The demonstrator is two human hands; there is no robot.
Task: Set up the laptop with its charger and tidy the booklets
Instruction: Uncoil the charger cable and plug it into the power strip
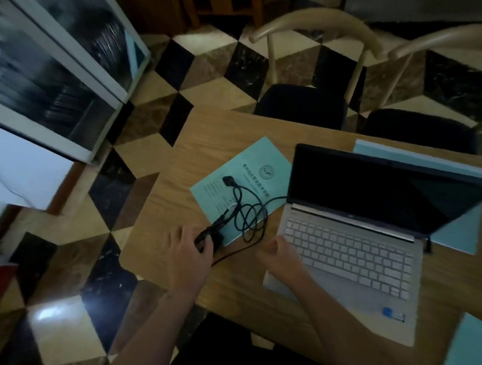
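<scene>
An open silver laptop with a dark screen stands on the wooden table. Left of it lies a teal booklet with the black charger cable coiled on top; one strand of the cable runs to the laptop's left side. My left hand is closed around the black charger brick at the booklet's near corner. My right hand rests with curled fingers at the laptop's front left corner, holding nothing that I can see. More teal booklets lie behind the screen, to its right and at the near right edge.
Two wooden chairs with dark seats stand at the table's far side. A glass-fronted cabinet stands at the left over a checkered floor. The table's left edge is close to my left hand.
</scene>
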